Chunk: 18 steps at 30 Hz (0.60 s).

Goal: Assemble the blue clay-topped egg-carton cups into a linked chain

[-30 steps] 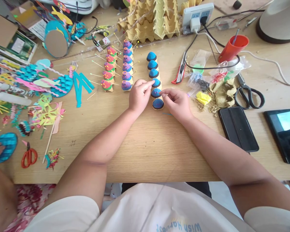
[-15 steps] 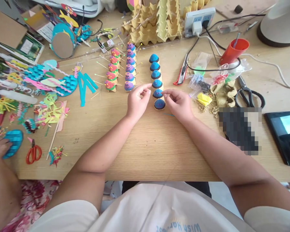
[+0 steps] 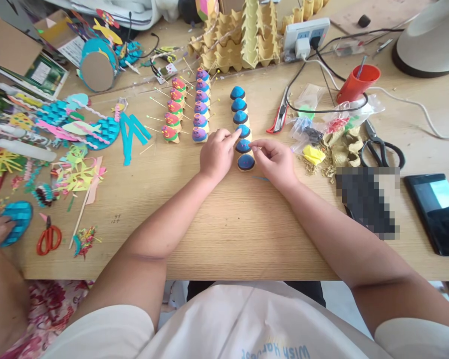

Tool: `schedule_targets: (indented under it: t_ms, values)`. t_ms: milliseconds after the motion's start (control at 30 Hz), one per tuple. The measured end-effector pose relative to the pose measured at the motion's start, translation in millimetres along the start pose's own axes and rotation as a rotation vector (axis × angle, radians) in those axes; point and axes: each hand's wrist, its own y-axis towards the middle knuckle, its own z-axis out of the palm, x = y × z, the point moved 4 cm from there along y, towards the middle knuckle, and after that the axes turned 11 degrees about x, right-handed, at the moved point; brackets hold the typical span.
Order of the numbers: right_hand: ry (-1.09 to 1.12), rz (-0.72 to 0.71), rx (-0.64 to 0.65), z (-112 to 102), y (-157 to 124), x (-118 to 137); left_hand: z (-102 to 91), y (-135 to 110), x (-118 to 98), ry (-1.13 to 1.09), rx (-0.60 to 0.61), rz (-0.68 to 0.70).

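Blue domed row [image 3: 240, 117]: mid wooden table [image 3: 224, 224], between my hands.
My left hand [image 3: 216, 155]: loosely open, forefinger touching one dome.
My right hand [image 3: 277, 160]: fingertips pinched at the next dome.

A craft table in a home or classroom; paper cutouts [image 3: 78, 127], scissors [image 3: 48, 239], egg cartons [image 3: 243, 35] and painted carton figures [image 3: 200, 107] crowd the wooden table [image 3: 224, 229]; a power strip [image 3: 307, 31] sits behind.

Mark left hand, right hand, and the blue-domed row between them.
left hand [image 3: 215, 157]: head view, back of the hand.
right hand [image 3: 276, 160]: head view, back of the hand.
blue-domed row [image 3: 241, 117]: head view, top of the third dome from the far end.
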Motion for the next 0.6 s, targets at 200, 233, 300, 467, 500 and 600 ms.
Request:
schedule_targets:
  t_ms: [200, 233, 300, 467, 500, 600]
  values:
    - [0.001, 0.005, -0.001, -1, -1, 2, -4.4, -1, 3, -0.133, -0.014, -0.06]
    - [-0.001, 0.006, 0.0, -1, -1, 3, -6.1, -3, 3, -0.179, -0.025, -0.078]
    - [-0.002, 0.004, 0.003, -1, -1, 3, -10.1, -7, 1, -0.288, -0.041, -0.117]
    - [0.02, -0.052, 0.035, -1, -2, 9, -26.4, -26, -25, -0.435, -0.088, -0.156]
    - [0.03, -0.058, 0.052, -1, -3, 10, -29.1, -30, -31, -0.439, -0.082, -0.158]
    - [0.053, -0.061, 0.114, 1, -5, 13, -33.2, -44, -44, -0.475, -0.087, -0.176]
